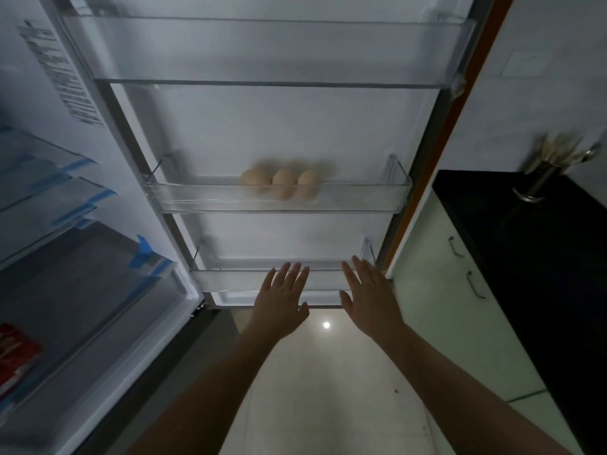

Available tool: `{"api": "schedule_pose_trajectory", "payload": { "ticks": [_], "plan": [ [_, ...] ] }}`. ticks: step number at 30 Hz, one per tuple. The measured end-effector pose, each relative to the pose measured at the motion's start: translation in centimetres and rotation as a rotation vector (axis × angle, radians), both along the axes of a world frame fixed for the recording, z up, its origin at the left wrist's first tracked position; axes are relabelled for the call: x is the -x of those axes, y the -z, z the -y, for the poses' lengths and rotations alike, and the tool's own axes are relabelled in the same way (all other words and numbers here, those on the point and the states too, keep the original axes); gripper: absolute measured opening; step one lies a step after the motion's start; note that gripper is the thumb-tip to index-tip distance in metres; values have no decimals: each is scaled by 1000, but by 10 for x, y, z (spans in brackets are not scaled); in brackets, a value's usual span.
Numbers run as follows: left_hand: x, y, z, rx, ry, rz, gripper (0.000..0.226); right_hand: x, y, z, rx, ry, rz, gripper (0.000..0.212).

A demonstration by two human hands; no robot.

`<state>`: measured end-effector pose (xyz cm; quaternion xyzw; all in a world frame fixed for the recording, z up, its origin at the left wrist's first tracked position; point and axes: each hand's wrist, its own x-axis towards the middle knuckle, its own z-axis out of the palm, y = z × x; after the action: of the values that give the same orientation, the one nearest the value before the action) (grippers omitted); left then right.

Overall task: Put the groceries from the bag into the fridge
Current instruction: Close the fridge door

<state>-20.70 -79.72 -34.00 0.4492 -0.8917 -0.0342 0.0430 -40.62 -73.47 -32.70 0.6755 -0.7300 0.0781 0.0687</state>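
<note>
The open white fridge door (262, 126) fills the middle of the view, its inner side facing the person, with the fridge's interior to the left, where clear glass shelves edged with blue tape (98, 198) stack above a clear drawer (82, 290). A black stone table (525, 257) runs along the right over pale green cabinet fronts with metal handles (437, 290), and the glossy pale floor (328, 372) lies below between the two bare forearms. Three clear plastic door bins are fixed to the door: a large top bin (262, 50), a middle bin (279, 200) and a bottom bin (230, 279). Three tan eggs (284, 185) sit side by side, touching, in the middle bin, a little left of its centre. The left hand (279, 300) and the right hand (371, 297) are both raised in front of the bottom bin, palms toward the door, fingers straight and spread apart, holding nothing. The eggs lie well above both hands' fingers (292, 272), nearer the left hand's, with the door panel between. A red packet (16, 356) shows at the lower left edge inside the fridge, and a blurred metal holder of utensils (542, 178) stands on the table.
</note>
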Motion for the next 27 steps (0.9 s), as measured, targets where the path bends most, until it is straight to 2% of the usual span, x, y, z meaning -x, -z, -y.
{"api": "schedule_pose_trajectory", "payload": {
  "ticks": [3, 6, 11, 15, 20, 27],
  "plan": [
    [-3, 14, 2, 3, 23, -16, 83, 0, 8, 1, -41, 24, -39, 66],
    [-4, 26, 2, 2, 31, -7, 93, 2, 15, -3, -27, 5, -28, 77],
    [-5, 34, 0, 15, 29, -26, 97, 1, 19, -8, -10, -6, -41, 82],
    [-10, 30, -7, 11, 16, -52, 91, -6, 21, -15, -5, 0, -34, 83],
    [-16, 24, -23, -22, -34, -95, 71, -18, 21, -34, -18, 10, -19, 80],
    [-31, 19, -60, -30, -150, -88, 71, -39, 27, -69, -95, -52, 23, 75]
  ]
}}
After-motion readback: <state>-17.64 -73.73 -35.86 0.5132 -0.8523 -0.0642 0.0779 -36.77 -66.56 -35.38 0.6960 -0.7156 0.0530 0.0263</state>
